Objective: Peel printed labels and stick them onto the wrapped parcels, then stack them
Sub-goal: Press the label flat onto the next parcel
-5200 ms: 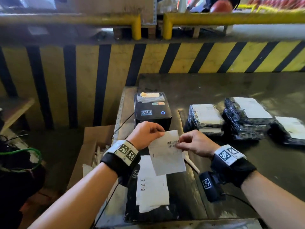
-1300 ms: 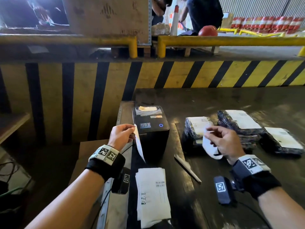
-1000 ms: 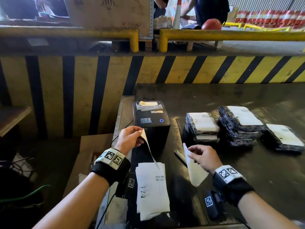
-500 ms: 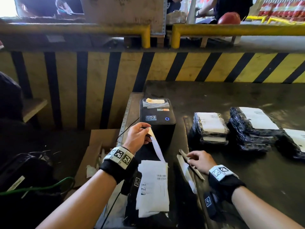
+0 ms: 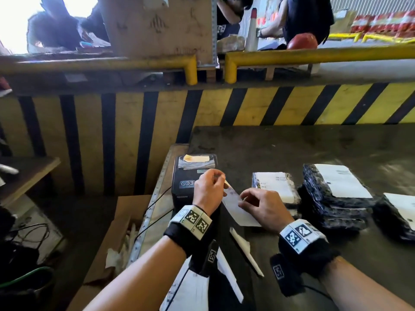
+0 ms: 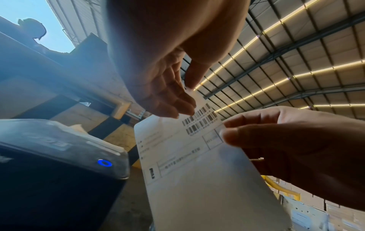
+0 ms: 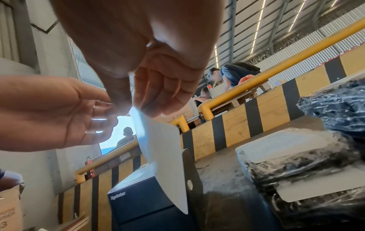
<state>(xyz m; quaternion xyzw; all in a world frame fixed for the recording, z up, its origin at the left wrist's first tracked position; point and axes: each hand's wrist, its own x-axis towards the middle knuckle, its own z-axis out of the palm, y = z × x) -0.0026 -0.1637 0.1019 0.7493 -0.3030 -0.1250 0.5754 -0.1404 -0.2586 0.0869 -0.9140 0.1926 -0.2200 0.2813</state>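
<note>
Right, I've got both hands up just in front of the printer (image 5: 190, 176), and there's one label (image 6: 189, 156) between them. My left hand (image 5: 207, 189) pinches the label's top corner, thumb against curled fingertips (image 6: 177, 106), right over the printer's near edge. My right hand (image 5: 262, 209) nips the label's side edge between thumb and fingers, just right of the printer. Barcode side faces my left wrist camera; the plain back shows in my right wrist view, and the sheet hangs down tilted, clear of the table (image 5: 292, 149).

Parcels (image 5: 334, 198), black-wrapped and already white-labelled, sit in low stacks on the table well to the right of the printer; the nearest stack (image 5: 275, 187) lies just beyond my right hand. The printer's blue light (image 6: 104, 163) is on. More white sheets (image 5: 195, 288) lie flat on the near side of the printer, under my left wrist. A cardboard box (image 5: 112, 239) stands open on the floor left of the printer.
</note>
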